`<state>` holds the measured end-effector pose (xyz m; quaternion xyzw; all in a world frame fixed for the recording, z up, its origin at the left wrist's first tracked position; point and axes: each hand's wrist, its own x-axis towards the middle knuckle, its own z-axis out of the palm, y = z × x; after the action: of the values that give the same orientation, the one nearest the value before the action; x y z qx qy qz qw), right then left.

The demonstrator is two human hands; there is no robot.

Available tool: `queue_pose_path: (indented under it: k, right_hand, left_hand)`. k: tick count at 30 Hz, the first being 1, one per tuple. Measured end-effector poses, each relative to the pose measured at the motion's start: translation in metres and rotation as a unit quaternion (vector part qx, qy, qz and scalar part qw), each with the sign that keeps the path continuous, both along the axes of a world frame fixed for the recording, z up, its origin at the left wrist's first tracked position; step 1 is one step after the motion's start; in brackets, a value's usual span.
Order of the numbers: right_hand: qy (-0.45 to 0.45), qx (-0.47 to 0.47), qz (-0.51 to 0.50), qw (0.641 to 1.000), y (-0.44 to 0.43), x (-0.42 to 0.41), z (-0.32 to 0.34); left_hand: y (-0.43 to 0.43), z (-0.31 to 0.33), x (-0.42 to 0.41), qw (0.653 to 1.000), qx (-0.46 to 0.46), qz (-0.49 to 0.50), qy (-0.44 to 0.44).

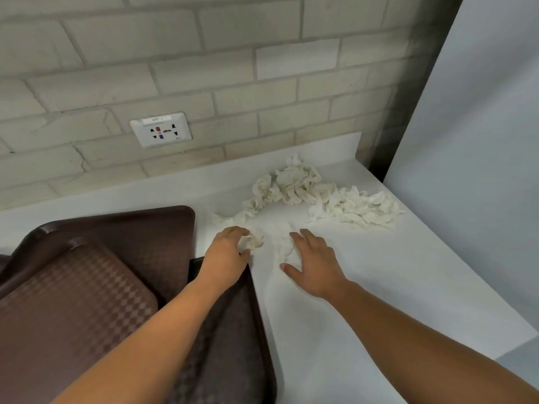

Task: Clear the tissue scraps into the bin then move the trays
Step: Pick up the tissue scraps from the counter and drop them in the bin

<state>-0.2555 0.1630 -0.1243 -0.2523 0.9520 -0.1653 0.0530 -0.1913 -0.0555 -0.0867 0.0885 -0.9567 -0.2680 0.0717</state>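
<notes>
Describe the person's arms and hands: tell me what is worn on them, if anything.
Nothing is worn. The left hand and right hand have no gloves, and no rings, watch or wristband show. The left forearm and right forearm are uncovered to the frame's edge; no sleeve comes into view.

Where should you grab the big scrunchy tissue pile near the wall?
Probably the puffy middle of the big tissue pile, coming down from above on the near side. It lies loose, crumpled and spread along the counter, with the brick wall close behind, so a wide grip closing inward should bunch it up.
</notes>
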Motion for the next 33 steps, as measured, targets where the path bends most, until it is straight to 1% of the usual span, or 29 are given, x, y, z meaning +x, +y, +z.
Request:
queue_pose_path:
  k: [2, 5, 7, 10, 13, 15, 19, 21, 24, 27, 28, 30, 33]
  right_hand:
    - [0.027, 0.019, 0.001, 0.999, -0.012, -0.002, -0.008]
    - [0.072, 0.017, 0.010, 0.997, -0.025, -0.004, -0.019]
    - [0.102, -0.011, 0.014, 0.995, -0.028, -0.004, -0.027]
    - [0.129, -0.082, 0.012, 0.988, -0.028, -0.006, -0.034]
    - [0.142, -0.121, -0.007, 0.982, -0.023, -0.009, -0.028]
    - [0.147, -0.133, -0.038, 0.979, -0.016, -0.011, -0.023]
    - [0.112, -0.170, -0.113, 0.973, 0.008, -0.016, -0.014]
    - [0.091, -0.185, -0.143, 0.968, 0.018, -0.017, -0.007]
    - [0.033, -0.209, -0.188, 0.959, 0.032, -0.017, 0.007]
    - [0.003, -0.247, -0.211, 0.946, 0.048, -0.011, 0.021]
    - [-0.003, -0.259, -0.212, 0.942, 0.054, -0.007, 0.027]
    - [-0.006, -0.281, -0.214, 0.936, 0.067, 0.001, 0.038]
    - [0.020, -0.301, -0.214, 0.929, 0.094, 0.016, 0.053]
  left_hand:
    - [-0.008, -0.004, -0.010, 1.000, -0.006, 0.004, -0.007]
    - [-0.015, -0.008, -0.024, 1.000, -0.014, 0.000, -0.009]
    - [-0.016, -0.011, -0.034, 1.000, -0.016, -0.010, -0.016]
    - [-0.014, -0.015, -0.044, 0.998, -0.024, -0.032, -0.046]
    - [-0.007, -0.019, -0.052, 0.993, -0.065, -0.053, -0.083]
    - [-0.002, -0.020, -0.057, 0.991, -0.071, -0.053, -0.104]
    - [0.007, -0.020, -0.064, 0.988, -0.082, -0.059, -0.116]
    - [0.014, -0.016, -0.064, 0.992, -0.054, -0.060, -0.099]
    - [0.029, -0.006, -0.062, 0.996, 0.044, -0.040, -0.063]
    - [0.049, 0.005, -0.059, 0.984, 0.155, -0.019, -0.089]
    - [0.057, 0.009, -0.057, 0.980, 0.171, -0.020, -0.101]
    - [0.075, 0.016, -0.051, 0.978, 0.171, -0.036, -0.118]
    - [0.110, 0.028, -0.038, 0.972, 0.195, -0.047, -0.119]
